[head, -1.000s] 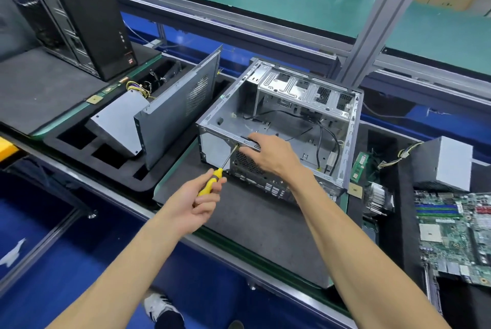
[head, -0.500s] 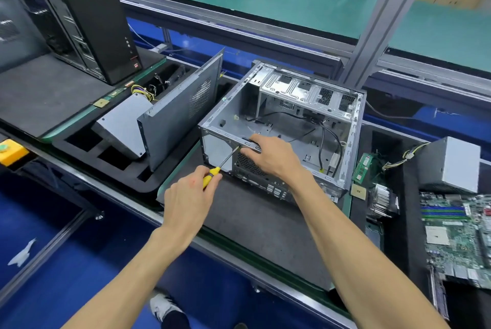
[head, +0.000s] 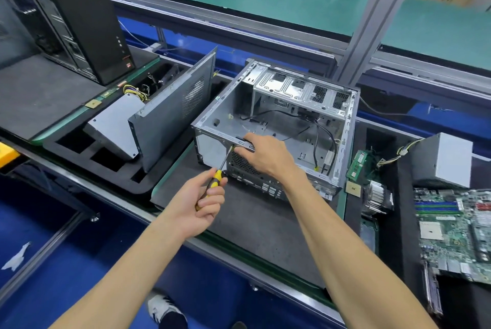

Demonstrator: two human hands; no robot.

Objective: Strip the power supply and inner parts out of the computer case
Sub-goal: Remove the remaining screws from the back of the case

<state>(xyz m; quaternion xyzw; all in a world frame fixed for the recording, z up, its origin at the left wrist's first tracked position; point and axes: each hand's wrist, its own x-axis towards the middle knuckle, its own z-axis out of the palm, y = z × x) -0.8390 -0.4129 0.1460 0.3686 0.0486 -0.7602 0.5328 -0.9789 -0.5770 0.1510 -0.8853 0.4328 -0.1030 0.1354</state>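
I have the computer case (head: 273, 126) lying open on the counter (head: 252, 217), its shell bare except for a few loose black cables (head: 322, 129). A power supply (head: 442, 160) and motherboard (head: 457, 233) lie to its right. My left hand (head: 198, 206) is clenched around a yellow-handled screwdriver (head: 216, 176), tip against the rear panel near the upper rim. My right hand (head: 263, 154) steadies that rim, its fingers (head: 245, 140) curled over the edge. Step in hand appears to be a rear-panel screw. Next move: keep the tip seated and the case braced.
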